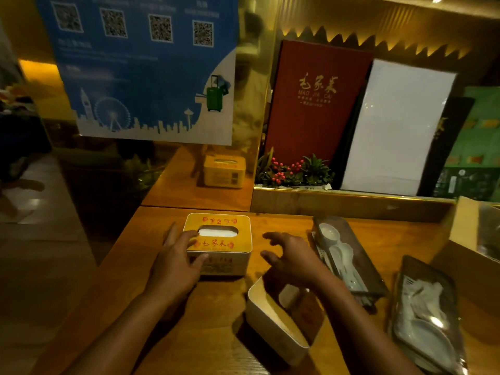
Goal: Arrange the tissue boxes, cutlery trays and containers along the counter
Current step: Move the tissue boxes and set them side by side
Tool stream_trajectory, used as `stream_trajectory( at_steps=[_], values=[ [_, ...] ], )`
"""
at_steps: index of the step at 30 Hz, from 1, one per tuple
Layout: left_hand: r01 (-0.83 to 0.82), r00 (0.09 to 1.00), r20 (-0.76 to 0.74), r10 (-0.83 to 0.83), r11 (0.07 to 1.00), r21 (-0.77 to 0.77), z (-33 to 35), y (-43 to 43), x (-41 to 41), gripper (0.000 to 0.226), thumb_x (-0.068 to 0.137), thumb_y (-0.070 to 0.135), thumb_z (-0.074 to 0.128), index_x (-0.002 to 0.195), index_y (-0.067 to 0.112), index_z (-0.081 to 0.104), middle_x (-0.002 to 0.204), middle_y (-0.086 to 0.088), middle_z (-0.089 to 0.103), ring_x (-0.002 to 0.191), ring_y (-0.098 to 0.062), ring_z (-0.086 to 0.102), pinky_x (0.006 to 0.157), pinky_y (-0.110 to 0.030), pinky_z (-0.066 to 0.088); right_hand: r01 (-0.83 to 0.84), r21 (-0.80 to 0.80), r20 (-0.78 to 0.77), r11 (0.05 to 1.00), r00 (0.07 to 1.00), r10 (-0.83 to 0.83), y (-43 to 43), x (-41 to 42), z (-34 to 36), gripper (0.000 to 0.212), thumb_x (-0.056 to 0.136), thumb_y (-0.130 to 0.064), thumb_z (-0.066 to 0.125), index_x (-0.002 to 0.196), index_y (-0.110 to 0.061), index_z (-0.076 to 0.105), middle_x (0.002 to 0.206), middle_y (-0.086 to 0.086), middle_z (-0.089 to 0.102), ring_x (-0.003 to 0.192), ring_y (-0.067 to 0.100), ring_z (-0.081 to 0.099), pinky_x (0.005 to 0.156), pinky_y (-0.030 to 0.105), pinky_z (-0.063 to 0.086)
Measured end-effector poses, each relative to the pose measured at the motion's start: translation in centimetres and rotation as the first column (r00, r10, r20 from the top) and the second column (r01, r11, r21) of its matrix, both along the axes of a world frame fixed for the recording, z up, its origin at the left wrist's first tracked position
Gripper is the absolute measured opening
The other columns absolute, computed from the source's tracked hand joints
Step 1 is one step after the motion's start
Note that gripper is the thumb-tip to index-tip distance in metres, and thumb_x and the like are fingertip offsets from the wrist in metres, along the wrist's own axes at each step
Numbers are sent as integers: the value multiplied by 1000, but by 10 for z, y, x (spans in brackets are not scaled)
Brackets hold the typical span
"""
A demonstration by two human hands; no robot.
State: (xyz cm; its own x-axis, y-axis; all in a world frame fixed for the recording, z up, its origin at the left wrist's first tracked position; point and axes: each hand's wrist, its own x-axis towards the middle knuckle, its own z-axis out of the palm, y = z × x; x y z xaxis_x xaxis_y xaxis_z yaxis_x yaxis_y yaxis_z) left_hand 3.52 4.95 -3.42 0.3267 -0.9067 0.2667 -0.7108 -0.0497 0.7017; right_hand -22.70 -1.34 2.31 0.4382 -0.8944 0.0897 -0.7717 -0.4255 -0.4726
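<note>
A yellow-topped tissue box [227, 244] with red lettering stands on the wooden counter [167, 334]. My left hand [176, 261] grips its left side, thumb on the front wall and fingers on the lid. My right hand [289, 258] hovers just right of the box with fingers spread, holding nothing. Below my right wrist lies an open white container [267, 318], tilted. Two dark cutlery trays hold white spoons: one [349, 255] right of my right hand, another [430, 318] near the right front. A second tissue box [224, 171] appears beyond the counter's back edge.
A raised ledge [338, 201] at the back holds a red menu [316, 104], a white board [395, 128] and a small plant with red berries [295, 171]. A cardboard box [468, 228] stands at the far right. The counter drops off to the floor on the left.
</note>
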Motion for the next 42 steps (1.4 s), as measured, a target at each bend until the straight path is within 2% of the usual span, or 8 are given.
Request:
stream_trajectory(
  at_steps=[4,11,17,21,24,29,37,42],
  values=[
    [170,985,80,-155,953,-252,16,29,-45,38,85,36,75,121,29,62,125,9,55,110,-11,59,79,-34,62,185,-15,38,983,982,-185,5,-60,2,38,93,-39,62,128,-27,58,131,0,61,112,16,60,90,38,54],
    [443,895,130,-428,886,-134,-4,69,-131,58,73,81,57,108,37,66,103,20,53,92,-2,58,72,-22,57,286,7,44,958,957,-286,42,-100,-24,26,93,-44,61,118,-35,63,112,-7,67,93,10,63,77,39,57],
    [430,901,15,-433,898,93,-5,55,-130,103,65,90,51,153,38,30,143,16,29,128,-8,43,98,-23,46,431,-71,163,899,895,-416,78,-104,-44,49,90,-54,59,131,-28,59,117,-6,58,100,7,57,83,29,51],
    [469,882,-112,-458,874,123,-21,36,-126,98,86,61,64,159,42,2,168,13,1,152,-18,21,116,-33,32,411,-15,223,912,890,-397,95,-104,-59,75,81,-74,53,143,-32,49,138,-11,50,119,4,51,96,30,50],
    [455,888,-118,-444,886,91,-32,27,-129,95,92,46,65,159,42,-2,170,8,4,154,-19,19,120,-35,28,425,-12,218,905,885,-412,90,-103,-62,69,89,-61,56,148,-28,43,148,-7,45,129,10,45,104,31,44],
    [432,898,-126,-421,898,84,-39,22,-136,97,92,40,68,160,39,-1,170,5,10,151,-22,27,118,-38,34,396,-1,164,918,906,-391,82,-105,-57,87,82,-78,36,150,-25,39,150,-2,44,132,15,45,105,37,44],
    [312,946,112,-304,948,-65,-18,43,-151,91,87,41,72,158,44,15,169,13,2,152,-19,19,112,-49,40,366,-85,180,927,920,-347,57,-177,-39,57,90,-48,62,144,-36,45,148,-5,43,130,16,45,102,40,48],
    [337,931,259,-257,878,-339,5,54,-217,57,88,36,60,143,23,52,154,2,43,144,-11,33,105,-38,42,293,-86,-306,952,902,-305,20,-208,-44,90,79,-68,59,154,-39,19,155,14,32,140,35,31,113,46,29]
  ],
)
